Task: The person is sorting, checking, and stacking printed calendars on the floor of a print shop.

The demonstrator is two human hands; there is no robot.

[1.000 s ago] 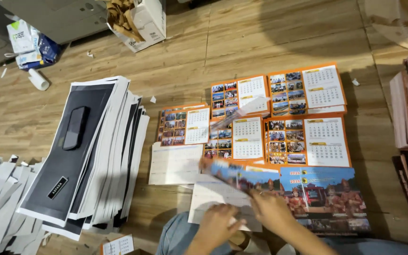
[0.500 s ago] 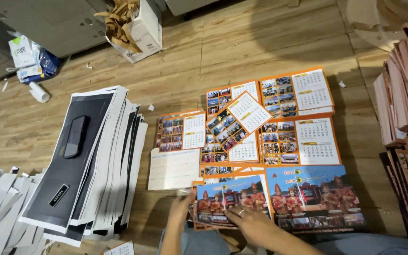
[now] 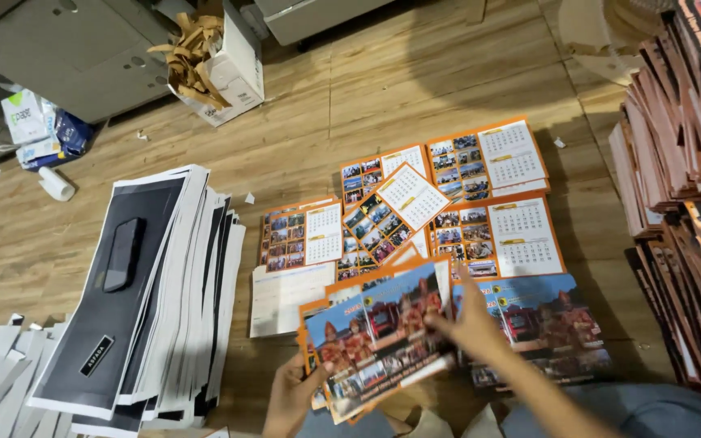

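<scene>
Bare wooden plank floor (image 3: 415, 89) lies open beyond the orange-bordered calendar sheets (image 3: 448, 203) spread flat in the middle; a tall stack of black-and-white printed boards (image 3: 164, 300) walls the left side, a leaning pile of brown card sheets (image 3: 675, 203) the right; a narrow floor strip runs between boards and calendars.

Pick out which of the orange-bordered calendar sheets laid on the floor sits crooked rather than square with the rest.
The tilted calendar sheet in the middle of the spread: it lies turned like a diamond, overlapping its neighbours, while the other calendar sheets lie roughly parallel in rows.
</scene>
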